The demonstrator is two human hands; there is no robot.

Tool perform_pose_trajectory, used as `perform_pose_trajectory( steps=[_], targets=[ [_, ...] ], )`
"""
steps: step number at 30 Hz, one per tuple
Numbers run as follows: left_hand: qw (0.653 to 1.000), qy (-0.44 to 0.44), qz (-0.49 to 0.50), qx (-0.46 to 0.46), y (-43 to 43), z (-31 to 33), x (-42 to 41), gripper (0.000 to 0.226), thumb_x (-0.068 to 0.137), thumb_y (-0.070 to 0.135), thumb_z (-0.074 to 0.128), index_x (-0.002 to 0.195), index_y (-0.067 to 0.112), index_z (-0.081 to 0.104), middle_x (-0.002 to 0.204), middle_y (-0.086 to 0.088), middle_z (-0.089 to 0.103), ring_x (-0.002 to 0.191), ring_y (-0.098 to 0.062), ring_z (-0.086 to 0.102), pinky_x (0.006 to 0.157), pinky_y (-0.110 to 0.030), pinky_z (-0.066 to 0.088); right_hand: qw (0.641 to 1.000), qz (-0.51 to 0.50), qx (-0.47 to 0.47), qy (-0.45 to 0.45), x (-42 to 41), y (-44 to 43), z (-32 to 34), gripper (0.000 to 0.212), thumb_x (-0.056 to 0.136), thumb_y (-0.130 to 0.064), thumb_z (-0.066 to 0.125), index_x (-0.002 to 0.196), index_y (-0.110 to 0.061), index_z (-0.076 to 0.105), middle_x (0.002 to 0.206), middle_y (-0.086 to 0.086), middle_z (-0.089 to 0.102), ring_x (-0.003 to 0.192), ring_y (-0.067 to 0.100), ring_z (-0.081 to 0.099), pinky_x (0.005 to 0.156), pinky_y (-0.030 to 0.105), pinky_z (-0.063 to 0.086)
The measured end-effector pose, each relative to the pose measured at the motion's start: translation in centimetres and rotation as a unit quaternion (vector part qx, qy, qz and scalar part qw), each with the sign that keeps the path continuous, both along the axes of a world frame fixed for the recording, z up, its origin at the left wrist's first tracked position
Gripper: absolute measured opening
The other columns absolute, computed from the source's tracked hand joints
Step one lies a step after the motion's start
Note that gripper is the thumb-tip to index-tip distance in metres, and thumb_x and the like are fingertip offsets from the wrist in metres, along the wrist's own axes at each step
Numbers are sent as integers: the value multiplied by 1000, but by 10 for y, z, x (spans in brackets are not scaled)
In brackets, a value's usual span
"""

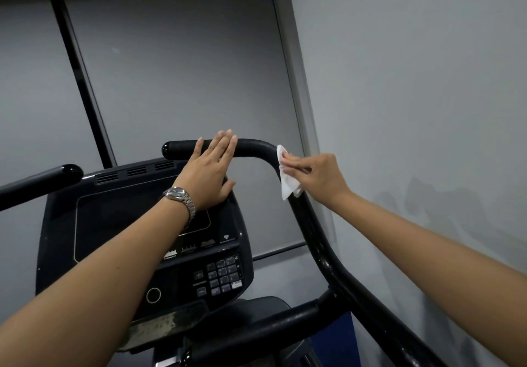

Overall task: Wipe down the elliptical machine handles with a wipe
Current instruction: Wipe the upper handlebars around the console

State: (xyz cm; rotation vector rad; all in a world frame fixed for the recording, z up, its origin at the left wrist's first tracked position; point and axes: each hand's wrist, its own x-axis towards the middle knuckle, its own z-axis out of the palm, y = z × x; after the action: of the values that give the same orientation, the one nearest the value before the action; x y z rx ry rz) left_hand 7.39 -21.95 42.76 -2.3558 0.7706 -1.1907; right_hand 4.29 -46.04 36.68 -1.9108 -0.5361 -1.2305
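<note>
- The wall (413, 81) fills the view from 12 to 4 o'clock. A grey blind (171, 67) covers the rest behind the machine.
- The console (114, 215) sits at 7 o'clock from the centre, screen dark, with its keypad (224, 275) low at 6 o'clock. Neither is part of this job, so you can leave them alone.
- The right handle (322, 252) climbs from 5 o'clock, bends at the centre and runs off level toward 9 o'clock. This is the one you are working on.
- The left handle (42, 179) pokes in at 9 o'clock, well apart from both hands. I judge it is yet to be wiped.
- Your left hand (208, 172) lies flat on the level grip, fingers straight and together, gripping nothing. The thumb hangs just beside the console's top edge. It likely steadies the swinging handle so your rubbing meets resistance.
- Your right hand (316, 175), at 3 o'clock from the left, pinches the wipe between thumb and curled fingers and presses it onto the bend.
- The wipe (286, 184) sits bunched against the outer side of that bend, with a loose corner hanging toward 6 o'clock. Bunching it probably gives you a thicker pad on the round tube.
- A steel watch (178, 194) sits on your left wrist, clear of the wet work.
</note>
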Motion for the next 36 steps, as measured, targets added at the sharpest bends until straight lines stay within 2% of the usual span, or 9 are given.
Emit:
perform_pose_trajectory(
  steps=[3, 5, 10, 16, 21, 24, 28, 32, 36],
  targets=[
    [1000, 3, 2, -5, -1, 0, -1, 85, 89, 41, 49, 150, 9, -1, 158, -8, -3, 145, -21, -4, 117, -47, 3, 999, 4, 27, 20, 9, 8, 22, 22, 87, -13, 69, 109, -11, 72, 98, 6, 74, 85, 13, 71, 78, 22, 54],
    [1000, 7, 0, -3, 0, 1, -1, 85, 89, 40, 50, 150, 9, -1, 158, -8, -3, 145, -22, -3, 116, -47, 3, 999, 22, 22, 32, 14, 12, 32, 22, 89, -11, 65, 110, -12, 71, 96, 7, 75, 82, 17, 71, 77, 25, 54],
    [1000, 7, -9, -3, -2, 1, -2, 86, 87, 38, 53, 150, 8, 3, 158, -8, 0, 145, -22, 0, 116, -47, 4, 999, 26, -4, 21, 3, -7, -2, 29, 82, 8, 62, 103, -9, 74, 111, 4, 70, 106, 5, 63, 99, 16, 45],
    [1000, 0, -3, -10, -3, -2, -3, 87, 87, 39, 53, 149, 7, 2, 158, -9, 1, 145, -23, -1, 115, -47, 2, 999, 42, -17, -17, 8, -4, 4, 34, 81, 16, 57, 104, -4, 72, 114, 7, 68, 109, 2, 60, 102, 21, 44],
    [1000, -1, 9, -9, -6, -3, -5, 86, 87, 38, 52, 149, 6, 1, 157, -11, 0, 145, -25, -1, 116, -48, 3, 995, -13, -85, -39, -4, -15, -26, 25, 83, 6, 61, 100, -8, 74, 108, 8, 70, 102, 16, 67, 97, 21, 48],
    [999, -10, 23, -20, -11, -5, -8, 81, 89, 33, 50, 148, 4, 3, 157, -13, 2, 145, -27, 2, 116, -46, 6, 994, -11, -93, -53, 0, -16, -14, 28, 81, 10, 60, 98, -5, 74, 108, 10, 70, 106, 19, 66, 99, 18, 45],
    [999, -37, -8, -31, -35, -11, -13, 74, 87, 22, 49, 148, 2, 10, 156, -17, 8, 145, -28, 8, 116, -47, 10, 989, -23, -130, -61, -3, -9, -16, 26, 86, 2, 62, 104, -12, 74, 105, 8, 72, 97, 24, 70, 90, 32, 54],
    [999, -27, -38, 7, -53, -23, -9, 71, 87, 9, 40, 149, 6, 4, 157, -14, 3, 145, -26, 3, 117, -44, 9, 976, -10, -201, -84, -12, -30, -36, 36, 76, 12, 56, 98, -8, 76, 109, 4, 71, 109, 17, 64, 95, 36, 51],
    [999, -22, -41, 9, -51, -25, -4, 75, 84, 1, 39, 149, 7, 0, 157, -14, -1, 145, -27, -1, 117, -44, 9, 967, -19, -233, -99, -2, -19, -9, 25, 78, 2, 65, 97, -9, 77, 109, 3, 72, 109, 16, 64, 89, 39, 55]
  ],
)
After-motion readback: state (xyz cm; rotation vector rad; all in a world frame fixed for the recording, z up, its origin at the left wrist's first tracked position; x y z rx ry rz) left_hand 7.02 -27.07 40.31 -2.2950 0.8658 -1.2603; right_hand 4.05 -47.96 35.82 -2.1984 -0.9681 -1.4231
